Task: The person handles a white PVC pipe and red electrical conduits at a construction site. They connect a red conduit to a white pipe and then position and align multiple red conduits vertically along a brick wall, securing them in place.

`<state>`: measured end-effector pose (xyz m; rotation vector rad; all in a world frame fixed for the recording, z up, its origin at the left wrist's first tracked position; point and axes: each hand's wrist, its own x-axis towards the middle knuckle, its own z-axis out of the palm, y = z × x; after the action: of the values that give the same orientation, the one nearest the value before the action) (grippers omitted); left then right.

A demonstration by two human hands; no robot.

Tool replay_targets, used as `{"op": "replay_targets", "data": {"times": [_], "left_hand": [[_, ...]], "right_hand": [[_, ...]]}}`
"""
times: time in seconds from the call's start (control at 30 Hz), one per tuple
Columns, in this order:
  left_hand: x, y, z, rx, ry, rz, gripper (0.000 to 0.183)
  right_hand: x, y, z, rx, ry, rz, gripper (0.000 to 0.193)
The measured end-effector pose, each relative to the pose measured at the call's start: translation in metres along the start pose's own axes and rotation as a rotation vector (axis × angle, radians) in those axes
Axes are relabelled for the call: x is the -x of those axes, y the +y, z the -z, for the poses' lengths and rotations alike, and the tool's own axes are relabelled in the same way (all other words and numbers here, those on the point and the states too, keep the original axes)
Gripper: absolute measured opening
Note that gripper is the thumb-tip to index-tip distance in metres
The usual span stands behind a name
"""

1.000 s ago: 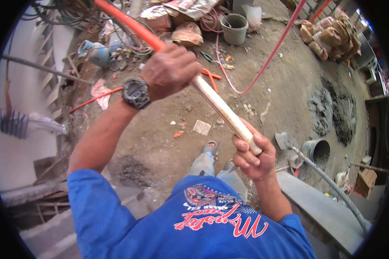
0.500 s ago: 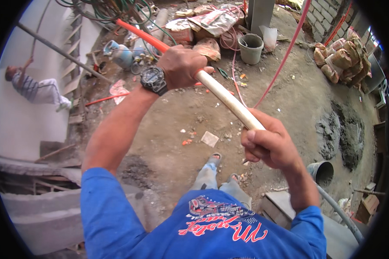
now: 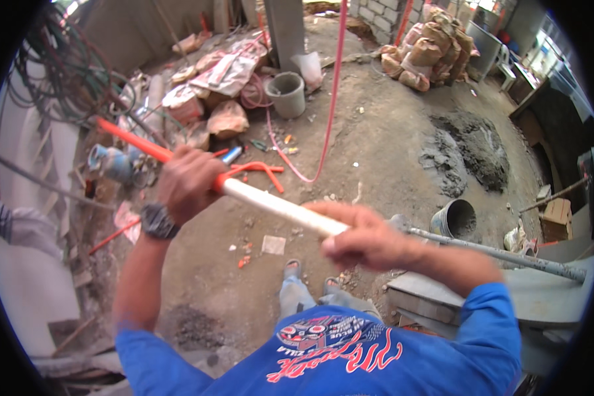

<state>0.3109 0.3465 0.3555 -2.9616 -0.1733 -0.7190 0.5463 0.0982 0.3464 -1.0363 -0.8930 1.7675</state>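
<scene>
A white pipe [image 3: 270, 203] and an orange pipe [image 3: 132, 140] run end to end in one slanting line in front of my chest. My left hand [image 3: 190, 181], wearing a black wristwatch [image 3: 158, 221], is wrapped round the orange pipe just beside where it meets the white one. At the white pipe's lower right end, my right hand [image 3: 369, 241] is closed round it, somewhat blurred by motion. The orange pipe's far end points up and left, toward a tangle of green hoses [image 3: 79, 72].
Beyond the pipe lie orange pipe pieces [image 3: 257, 168], a grey bucket [image 3: 286, 96] and piled sacks [image 3: 228, 72]. A pink hose [image 3: 333, 99] hangs down. Rightward are wet mortar [image 3: 472, 152], a tipped bucket [image 3: 454, 218] and a long pole [image 3: 495, 249]. A person [image 3: 0, 218] shows at far left.
The view has swung rightward. Both hands and the pipe sit lower and further left in the picture, with the pipe more level. More orange shows between my left hand and the white part.
</scene>
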Motion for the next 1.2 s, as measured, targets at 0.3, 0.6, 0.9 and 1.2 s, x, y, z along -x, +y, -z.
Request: {"op": "replay_targets", "data": {"times": [0.3,0.6,0.9,1.2], "left_hand": [[-0.05,-0.007,0.083,-0.221,0.29,-0.254,0.037],[-0.009,-0.025,0.013,-0.084,-0.061,0.085,0.036],[0.028,0.023,-0.047,0.417,-0.644,0.262,0.029],[-0.002,0.003,0.016,-0.091,0.288,-0.218,0.03]], "right_hand": [[0.0,0.036,-0.081,-1.125,-0.74,0.184,0.07],[-0.028,-0.038,-0.012,0.786,-0.062,0.239,0.05],[0.009,-0.038,0.013,1.208,-0.112,-0.038,0.067],[0.008,0.079,-0.047,-1.009,-0.485,-0.03,0.07]]}}
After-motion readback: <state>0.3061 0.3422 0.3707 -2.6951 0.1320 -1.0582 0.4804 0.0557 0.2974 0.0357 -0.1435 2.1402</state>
